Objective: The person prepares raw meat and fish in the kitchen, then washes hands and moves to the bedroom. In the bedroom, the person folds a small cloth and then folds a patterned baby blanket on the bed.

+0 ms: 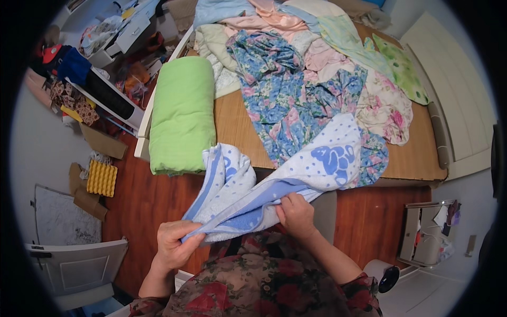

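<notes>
A white towel with blue dots, blue borders and a blue bear print (273, 182) stretches between my hands in front of my body. My left hand (176, 242) pinches one corner between thumb and fingers. Gathered edge cloth sits in the grip of my right hand (295, 214). The towel's far part lies over a blue floral cloth (273, 107) on the bed's edge, while another fold hangs near a rolled green quilt (182, 115). Part of the towel's underside is hidden by its folds.
The bed's brown surface (233, 123) holds a white floral cloth (386, 107), a green pillow (400, 67) and heaped bedding (273, 20). At left are an open drawer (132, 33), a yellow foam piece (102, 178), cardboard (103, 140) and a white door (79, 269). A cabinet (422, 233) stands at right.
</notes>
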Demonstrator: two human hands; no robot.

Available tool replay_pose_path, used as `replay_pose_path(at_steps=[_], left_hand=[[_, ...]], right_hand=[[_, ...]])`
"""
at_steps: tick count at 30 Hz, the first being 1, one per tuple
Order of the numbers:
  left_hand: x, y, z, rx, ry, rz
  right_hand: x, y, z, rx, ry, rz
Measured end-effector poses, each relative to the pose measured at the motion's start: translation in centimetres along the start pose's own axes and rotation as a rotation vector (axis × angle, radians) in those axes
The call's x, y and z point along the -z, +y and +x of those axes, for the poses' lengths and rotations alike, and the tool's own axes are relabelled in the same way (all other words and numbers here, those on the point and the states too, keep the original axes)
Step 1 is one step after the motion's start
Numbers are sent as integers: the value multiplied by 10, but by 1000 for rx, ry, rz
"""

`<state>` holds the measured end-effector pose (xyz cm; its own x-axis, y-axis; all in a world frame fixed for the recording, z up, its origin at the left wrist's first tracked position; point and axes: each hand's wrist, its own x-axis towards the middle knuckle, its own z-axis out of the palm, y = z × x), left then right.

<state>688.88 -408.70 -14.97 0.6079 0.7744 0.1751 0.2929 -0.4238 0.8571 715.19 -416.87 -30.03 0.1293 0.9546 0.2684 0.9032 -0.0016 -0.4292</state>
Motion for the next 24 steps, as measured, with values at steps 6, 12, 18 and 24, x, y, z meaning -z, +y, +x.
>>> replay_pose_path(at_steps=[6, 12, 18, 24], left_hand=[[3, -1, -3, 45, 11, -2], [3, -7, -2, 59, 57, -14], [3, 2, 5, 32, -60, 12], [0, 3, 1, 16, -79, 12]], right_hand=[[11, 27, -2, -197, 209, 468], [60, 36, -21, -262, 135, 541], [71, 57, -16, -123, -188, 475], [42, 62, -10, -83, -127, 418]])
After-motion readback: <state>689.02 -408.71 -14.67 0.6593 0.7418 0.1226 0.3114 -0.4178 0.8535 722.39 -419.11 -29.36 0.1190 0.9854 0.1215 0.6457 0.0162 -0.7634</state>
